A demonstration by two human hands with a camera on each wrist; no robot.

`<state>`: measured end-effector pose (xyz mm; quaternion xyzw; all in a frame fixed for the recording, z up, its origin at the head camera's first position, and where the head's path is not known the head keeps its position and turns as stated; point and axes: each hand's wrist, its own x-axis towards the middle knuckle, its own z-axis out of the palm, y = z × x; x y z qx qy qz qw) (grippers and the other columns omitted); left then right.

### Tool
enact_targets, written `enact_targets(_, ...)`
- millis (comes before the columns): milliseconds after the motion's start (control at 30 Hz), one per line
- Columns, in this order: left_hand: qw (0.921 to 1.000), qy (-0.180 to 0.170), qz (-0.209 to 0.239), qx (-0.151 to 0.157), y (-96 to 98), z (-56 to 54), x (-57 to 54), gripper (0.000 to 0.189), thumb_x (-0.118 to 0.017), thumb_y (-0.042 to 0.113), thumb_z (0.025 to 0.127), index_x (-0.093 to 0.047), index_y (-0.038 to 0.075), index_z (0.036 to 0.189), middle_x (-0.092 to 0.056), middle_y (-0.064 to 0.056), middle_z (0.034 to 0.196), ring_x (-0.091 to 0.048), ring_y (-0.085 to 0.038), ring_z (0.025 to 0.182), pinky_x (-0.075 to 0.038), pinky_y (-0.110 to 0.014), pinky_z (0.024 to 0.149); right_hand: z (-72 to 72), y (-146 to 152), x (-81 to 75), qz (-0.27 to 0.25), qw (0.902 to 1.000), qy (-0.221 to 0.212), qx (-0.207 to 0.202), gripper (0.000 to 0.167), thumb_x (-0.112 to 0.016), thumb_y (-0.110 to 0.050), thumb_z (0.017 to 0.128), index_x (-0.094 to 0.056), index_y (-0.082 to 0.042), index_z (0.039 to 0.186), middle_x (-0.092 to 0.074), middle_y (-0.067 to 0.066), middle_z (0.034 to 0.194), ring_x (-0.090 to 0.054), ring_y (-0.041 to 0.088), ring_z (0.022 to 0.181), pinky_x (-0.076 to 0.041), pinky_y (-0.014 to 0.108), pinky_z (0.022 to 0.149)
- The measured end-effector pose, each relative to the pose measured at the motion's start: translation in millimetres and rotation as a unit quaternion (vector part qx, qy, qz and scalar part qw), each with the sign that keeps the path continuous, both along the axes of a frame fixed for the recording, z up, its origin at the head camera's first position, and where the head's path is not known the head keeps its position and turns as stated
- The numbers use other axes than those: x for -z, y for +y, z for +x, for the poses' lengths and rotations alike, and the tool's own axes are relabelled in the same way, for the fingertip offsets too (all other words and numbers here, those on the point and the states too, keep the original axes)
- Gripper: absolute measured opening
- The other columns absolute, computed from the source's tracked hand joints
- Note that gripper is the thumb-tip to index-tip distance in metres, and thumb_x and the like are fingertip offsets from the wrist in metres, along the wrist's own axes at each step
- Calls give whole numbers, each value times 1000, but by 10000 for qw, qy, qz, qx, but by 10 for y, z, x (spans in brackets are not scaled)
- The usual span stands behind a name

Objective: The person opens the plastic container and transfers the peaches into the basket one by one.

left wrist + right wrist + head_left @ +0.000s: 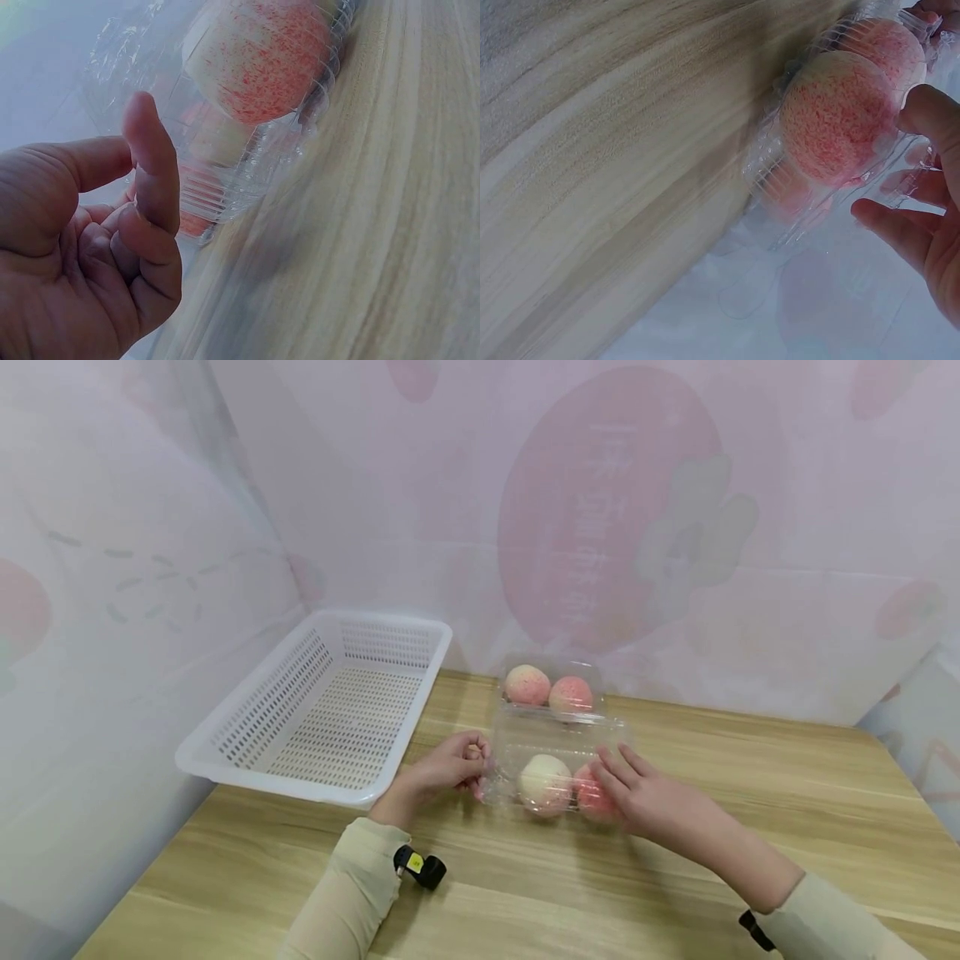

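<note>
Over on the left sits the white basket [337, 718], slatted and wide-rimmed, on the wood-grain bench [525, 893], up against the pale pink-and-white printed backdrop [375, 485]. Nearer to us, in comes a cream sleeve [341, 885] with a black device [423, 868] at the wrist, and it leads to the left hand [446, 766], just right of the basket. Look at those fingers: curled in, thumb up against the bent index finger, right at the left edge of the clear plastic packaging [558, 735]. Is plastic caught between them? I cannot tell, even from the left wrist view.

And here's the packaging itself, right of the basket, on the bench, holding four pink-and-white peaches! Two at the far side: the far-left peach [528, 684], and just beside it the far-right peach [572, 695]. Two at the near side: the near-left peach [545, 785], the palest from above, and the near-right peach [592, 792], partly covered. One box or two? Too transparent to call.

Covering it is the right hand [652, 802], fingers apart and reaching left over the plastic at the near-right corner, thumb close by that peach in the right wrist view. Farthest right, nearest us, a second sleeve [832, 922] with a black strap [753, 931].
</note>
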<state>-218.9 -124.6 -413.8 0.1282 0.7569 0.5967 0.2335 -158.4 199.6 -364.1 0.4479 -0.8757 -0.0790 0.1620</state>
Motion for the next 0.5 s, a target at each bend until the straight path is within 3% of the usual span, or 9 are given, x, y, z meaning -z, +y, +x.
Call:
enact_targets(200,10000,-15,-28,-37,-4,7,-10,10,-53,5,100,-46,7,93,-56,0,61,-59,-11,49,-33,-22,49,-38,0,-28,79,9999,-80,-126,59,-82,-21,78,-62,2,129,-62,25,132,-61,47,118,-60,33,72)
enact_targets(333,10000,-15,-14,-28,-1,11,-24,10,-54,6,100,-46,7,93,-56,0,61,-59,-10,49,-34,-21,49,-78,4,-43,204,9995,83,-240,57,-81,-19,78,-64,1,127,-64,23,131,-62,46,116,-59,36,82)
enact_targets(500,10000,-3,-24,11,-3,14,-33,11,-54,8,100,-45,7,93,-56,0,62,-60,-10,50,-34,-21,49,-98,13,-41,175,9988,307,-352,50,-78,-15,78,-66,1,124,-66,21,127,-65,44,113,-59,37,80)
